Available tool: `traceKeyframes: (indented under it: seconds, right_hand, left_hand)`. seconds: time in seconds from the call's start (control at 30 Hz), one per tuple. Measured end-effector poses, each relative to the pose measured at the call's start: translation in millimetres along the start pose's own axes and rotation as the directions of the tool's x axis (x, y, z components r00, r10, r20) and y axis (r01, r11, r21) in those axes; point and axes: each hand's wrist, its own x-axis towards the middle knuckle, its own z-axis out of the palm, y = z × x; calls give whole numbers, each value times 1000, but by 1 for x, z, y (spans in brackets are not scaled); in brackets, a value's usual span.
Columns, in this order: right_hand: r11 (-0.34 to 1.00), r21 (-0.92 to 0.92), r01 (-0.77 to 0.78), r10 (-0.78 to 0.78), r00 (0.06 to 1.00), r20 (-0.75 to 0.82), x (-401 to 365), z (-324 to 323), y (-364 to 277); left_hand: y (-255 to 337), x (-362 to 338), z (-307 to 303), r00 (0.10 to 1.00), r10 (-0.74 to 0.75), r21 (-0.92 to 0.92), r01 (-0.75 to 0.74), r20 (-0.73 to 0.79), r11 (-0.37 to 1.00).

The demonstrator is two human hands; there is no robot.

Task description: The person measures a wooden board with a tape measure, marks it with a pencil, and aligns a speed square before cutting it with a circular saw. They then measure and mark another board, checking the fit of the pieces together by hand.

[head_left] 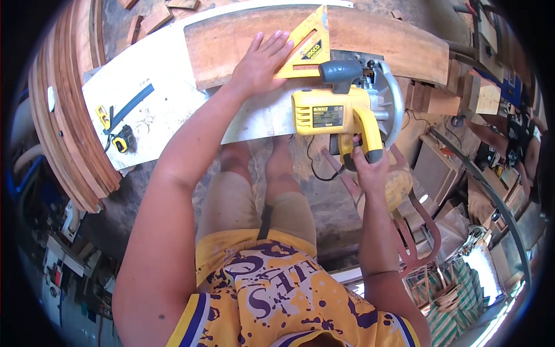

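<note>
A circular saw (326, 110) with a yellow body, a dark front knob and a silver guard rests at the near edge of a wooden board (231, 40). My right hand (370, 165) is wrapped round its rear handle, fingers closed near the trigger. On the board, beside the saw, lies a yellow speed square (317, 43). My left hand (263, 63) lies flat with its fingers stretched out, pressing on the board and the square's left edge. The lower part of the blade is hidden by the saw and the board.
A white work surface (191, 110) carries a tape measure (122, 140) and a blue-bladed try square (132, 108). Long planks (63, 115) are stacked at left. Wood blocks (445, 98) and a pink-framed chair (413, 231) stand at right. Another person (514, 139) is at far right.
</note>
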Motion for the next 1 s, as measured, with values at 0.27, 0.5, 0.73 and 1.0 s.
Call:
traceKeyframes:
  seconds: [0.27, 0.5, 0.73, 1.0]
  right_hand:
    - [1000, -1, -30, 30, 999, -17, -2, 3, -3]
    - [998, -56, 31, -31, 999, -14, 1, 1, 3]
    - [999, -34, 26, -27, 999, -17, 0, 3, -1]
    - [1000, -5, 20, -20, 1000, 6, -1, 1, 3]
  left_hand:
    - [-1, 0, 1, 999, 30, -2, -30, -22, 1000]
    - [0, -1, 3, 1000, 16, 40, -16, 13, 999]
    - [0, 1, 3, 1000, 21, 65, -21, -5, 998]
    - [-2, 2, 0, 999, 39, 36, -39, 2, 999]
